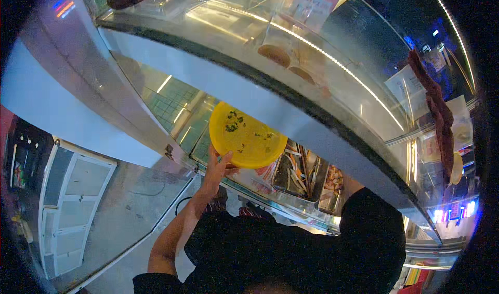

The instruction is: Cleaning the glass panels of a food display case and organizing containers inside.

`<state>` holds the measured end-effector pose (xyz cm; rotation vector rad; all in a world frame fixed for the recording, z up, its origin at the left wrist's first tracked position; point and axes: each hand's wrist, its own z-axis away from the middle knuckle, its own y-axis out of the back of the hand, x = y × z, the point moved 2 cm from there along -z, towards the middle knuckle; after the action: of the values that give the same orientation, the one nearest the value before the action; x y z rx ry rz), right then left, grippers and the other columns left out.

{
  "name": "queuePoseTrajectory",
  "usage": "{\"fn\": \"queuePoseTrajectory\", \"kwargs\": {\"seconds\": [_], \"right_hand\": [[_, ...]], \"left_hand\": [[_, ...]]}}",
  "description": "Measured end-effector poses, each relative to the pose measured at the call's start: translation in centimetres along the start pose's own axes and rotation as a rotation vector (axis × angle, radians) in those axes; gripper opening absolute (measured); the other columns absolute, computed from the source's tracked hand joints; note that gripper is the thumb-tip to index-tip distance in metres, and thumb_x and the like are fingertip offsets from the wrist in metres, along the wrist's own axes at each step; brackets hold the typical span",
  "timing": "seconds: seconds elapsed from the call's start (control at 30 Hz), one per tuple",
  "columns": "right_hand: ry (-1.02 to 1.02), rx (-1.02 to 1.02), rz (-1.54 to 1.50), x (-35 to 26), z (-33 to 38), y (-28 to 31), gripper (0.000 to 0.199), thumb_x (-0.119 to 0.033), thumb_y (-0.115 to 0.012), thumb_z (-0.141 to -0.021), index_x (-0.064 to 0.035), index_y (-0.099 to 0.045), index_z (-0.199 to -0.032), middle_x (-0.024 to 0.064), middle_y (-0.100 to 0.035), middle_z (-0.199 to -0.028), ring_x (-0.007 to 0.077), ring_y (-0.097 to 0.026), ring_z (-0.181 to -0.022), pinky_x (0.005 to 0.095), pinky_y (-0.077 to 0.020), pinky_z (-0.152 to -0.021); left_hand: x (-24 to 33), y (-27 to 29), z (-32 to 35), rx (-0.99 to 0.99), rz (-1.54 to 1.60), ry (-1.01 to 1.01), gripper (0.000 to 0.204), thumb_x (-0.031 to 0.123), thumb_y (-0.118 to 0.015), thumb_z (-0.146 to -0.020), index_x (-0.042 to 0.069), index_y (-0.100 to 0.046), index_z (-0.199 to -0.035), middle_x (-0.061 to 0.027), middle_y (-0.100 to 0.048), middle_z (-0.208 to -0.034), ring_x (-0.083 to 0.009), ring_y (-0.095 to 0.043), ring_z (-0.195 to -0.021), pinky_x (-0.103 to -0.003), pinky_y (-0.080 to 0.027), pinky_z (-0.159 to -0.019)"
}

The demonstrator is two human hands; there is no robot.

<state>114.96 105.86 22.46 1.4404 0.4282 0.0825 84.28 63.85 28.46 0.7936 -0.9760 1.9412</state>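
Observation:
My left hand [216,170] is closed on the near left rim of a yellow bowl [252,149], with the thumb over the edge. The bowl tilts so its inside faces me, and small dark green leafy bits cling to the inner wall. Its far right part goes behind a pale ledge. My right forearm [353,184] reaches under that ledge, which hides the hand, so what it touches cannot be seen. Between my arms lies a dark tray [296,177] of pale and brown strips. Beside it is a narrower tray [331,188] of small chopped pieces, nearest the right forearm.
The pale ledge [260,99] crosses above the bowl and trays, with a dark edge strip. Beyond it stands curved glass with light strips and brownish cups [274,55]. White cabinets [80,205] stand on the grey floor [125,205] at left.

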Motion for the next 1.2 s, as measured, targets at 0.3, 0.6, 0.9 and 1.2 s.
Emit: {"fn": "queuePoseTrajectory", "kwargs": {"seconds": [0.3,0.6,0.9,1.2], "right_hand": [[-0.069,0.013,-0.082,2.5,0.3,1.7,0.019,-0.021,-0.057,-0.080,-0.0050,-0.066,-0.085,0.0165,-0.063,-0.080,0.0303,-0.061,-0.072,0.0376,-0.0490,-0.061],[-0.163,0.033,-0.125,22.3,21.3,10.5,0.018,-0.017,-0.058,-0.080,-0.0048,-0.064,-0.090,0.0152,-0.063,-0.085,0.0281,-0.060,-0.074,0.0365,-0.0497,-0.061],[-0.265,0.111,-0.277,9.1,18.2,2.2,0.019,-0.014,-0.059,-0.080,-0.0046,-0.063,-0.096,0.0139,-0.063,-0.090,0.0258,-0.060,-0.076,0.0354,-0.0503,-0.062],[-0.159,0.130,-0.404,20.3,28.4,4.2,0.023,-0.011,-0.060,-0.080,-0.0045,-0.061,-0.102,0.0126,-0.063,-0.095,0.0236,-0.060,-0.077,0.0343,-0.0510,-0.062]], "left_hand": [[-1.6,-0.9,-1.2,-0.040,0.103,-0.114,0.057,0.022,-0.054,-0.091,0.018,-0.019,-0.136,-0.0106,-0.052,-0.115,-0.0229,-0.065,-0.079,-0.033,-0.056,-0.062],[-0.7,-0.3,-0.1,-0.110,0.114,-0.155,0.052,0.026,-0.052,-0.092,0.020,-0.024,-0.134,-0.0094,-0.050,-0.119,-0.0227,-0.064,-0.081,-0.032,-0.056,-0.063],[-1.3,-0.7,-0.7,-0.118,0.023,-0.115,0.059,0.028,-0.054,-0.090,0.020,-0.020,-0.138,-0.0082,-0.048,-0.118,-0.0206,-0.060,-0.084,-0.032,-0.056,-0.067],[-1.0,-0.6,-0.1,-0.057,0.045,-0.174,0.060,0.026,-0.054,-0.090,0.019,-0.019,-0.138,-0.0092,-0.047,-0.120,-0.0225,-0.058,-0.087,-0.035,-0.056,-0.068]]}}
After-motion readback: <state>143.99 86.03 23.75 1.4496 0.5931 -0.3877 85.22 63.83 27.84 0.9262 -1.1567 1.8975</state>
